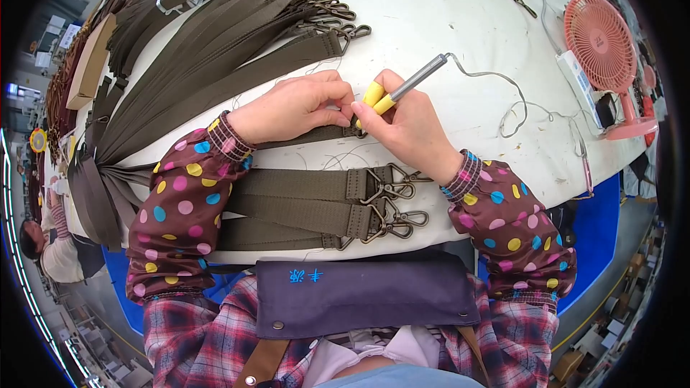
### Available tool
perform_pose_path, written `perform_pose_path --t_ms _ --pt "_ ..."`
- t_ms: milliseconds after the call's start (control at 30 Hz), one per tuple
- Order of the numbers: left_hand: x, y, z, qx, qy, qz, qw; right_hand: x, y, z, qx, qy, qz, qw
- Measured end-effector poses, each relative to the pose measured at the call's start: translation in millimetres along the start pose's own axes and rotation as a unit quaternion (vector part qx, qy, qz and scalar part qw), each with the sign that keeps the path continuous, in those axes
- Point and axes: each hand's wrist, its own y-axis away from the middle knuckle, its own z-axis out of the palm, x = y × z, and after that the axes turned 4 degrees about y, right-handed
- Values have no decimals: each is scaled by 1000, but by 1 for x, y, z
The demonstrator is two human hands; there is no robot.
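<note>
My right hand (415,127) grips a pen-shaped tool (424,74) with a silver barrel, a yellow lower part and a cord from its top end; it looks like an electric thread burner. A second yellow piece (373,93) shows beside it between my fingers; I cannot tell what it belongs to. My left hand (298,106) pinches the end of a dark olive webbing strap (307,136), close to the tool's tip. The strap's end and its fitting are mostly hidden by my fingers. Nearer to me lie several straps (302,187) with metal swivel hooks (397,190).
A large bundle of similar straps (208,50) spreads over the white table (445,21) at the left. Beyond it stands a cardboard box (92,61). A pink fan (601,42) and a white power box (579,90) are at the right; the tool's cord (519,93) runs toward them.
</note>
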Motion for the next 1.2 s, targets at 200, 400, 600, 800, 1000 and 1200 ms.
perform_pose_path --t_ms 200,400,600,800,1000,1200 --pt "-4 1 3 23 6 17 1000 -2 0 0 -2 16 5 1000" --pt "-2 2 4 34 16 -4 999 -1 0 -1 -8 23 4 1000" --pt "-8 5 5 78 124 -51 988 -3 -2 0 25 -48 6 999" --pt "-4 6 7 95 154 -105 978 0 -8 0 26 -13 3 1000" --pt "-5 8 6 98 153 -86 980 -1 -8 2 23 -7 3 1000" --pt "3 14 3 82 96 -32 991 1 -7 0 56 -62 17 996"
